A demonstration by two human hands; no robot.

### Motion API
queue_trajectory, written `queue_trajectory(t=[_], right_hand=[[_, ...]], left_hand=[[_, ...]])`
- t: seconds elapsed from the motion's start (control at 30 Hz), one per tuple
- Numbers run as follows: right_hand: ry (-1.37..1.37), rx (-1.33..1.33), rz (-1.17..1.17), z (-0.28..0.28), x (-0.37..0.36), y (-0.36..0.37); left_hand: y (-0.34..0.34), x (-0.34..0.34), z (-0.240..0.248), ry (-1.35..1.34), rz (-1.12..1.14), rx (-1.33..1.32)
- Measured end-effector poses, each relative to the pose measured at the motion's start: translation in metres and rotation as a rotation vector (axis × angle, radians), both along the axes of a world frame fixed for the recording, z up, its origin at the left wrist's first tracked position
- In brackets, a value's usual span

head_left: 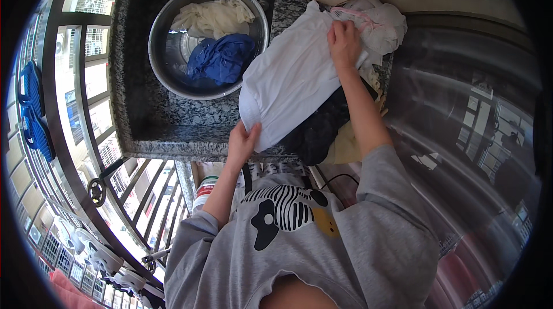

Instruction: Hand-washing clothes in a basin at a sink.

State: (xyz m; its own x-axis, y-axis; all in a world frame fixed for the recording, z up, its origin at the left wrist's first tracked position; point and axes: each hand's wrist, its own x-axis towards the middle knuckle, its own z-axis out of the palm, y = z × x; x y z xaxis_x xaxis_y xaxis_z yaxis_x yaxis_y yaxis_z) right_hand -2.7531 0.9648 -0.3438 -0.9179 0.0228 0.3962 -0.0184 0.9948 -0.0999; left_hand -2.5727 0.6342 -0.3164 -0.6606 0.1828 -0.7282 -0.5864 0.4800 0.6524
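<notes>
A white garment (296,72) is spread at a slant over the granite counter, right of the basin. My left hand (243,140) pinches its near left corner, thumb on top, by a gathered band like a waistband or hem. At the garment's far right part, my right hand (345,46) is closed on the cloth with fingers curled. Just beyond that hand lies a white mesh laundry bag (383,23) with pink trim. Dark clothing (322,127) shows from beneath the white garment, and a pale yellow cloth (345,146) hangs over the counter's front edge.
A metal basin (154,58) of water stands in the granite sink (201,146), holding a cream cloth (216,17) and a blue cloth (222,57). Window bars with blue slippers (36,110) and white shoes (95,251) run along the left. A shiny metallic surface (461,101) borders the right.
</notes>
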Motion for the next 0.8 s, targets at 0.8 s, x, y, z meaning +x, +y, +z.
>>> queue_trajectory(t=[0.8], right_hand=[[-0.128, -0.660, 0.101, 0.003, 0.012, -0.116]], left_hand=[[0.025, 0.009, 0.006, -0.104, 0.474, 0.439]])
